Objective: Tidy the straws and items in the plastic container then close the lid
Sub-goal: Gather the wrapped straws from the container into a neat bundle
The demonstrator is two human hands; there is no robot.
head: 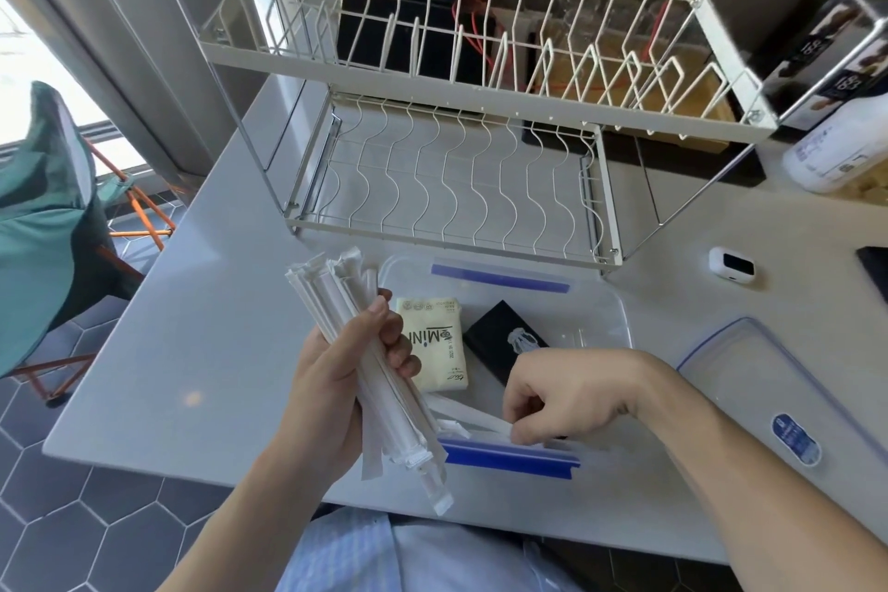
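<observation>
White counter (202, 351), hexagon floor tiles below. Left hand (331, 380) clamped round a bundle of paper-wrapped straws (355, 351), held over the left edge of the clear plastic container (610, 303). Right hand (562, 394), fingers curled, pinches one loose straw (475, 418) inside it. Tissue pack (435, 341) and black box (499, 337) lie within. Lid (759, 380) off, flat to the right. Wire dish rack (461, 188) stands behind.

Paper-wrapped straws (355, 351) bundled upright beside open clear container (620, 317); lid (769, 380) alongside.
</observation>
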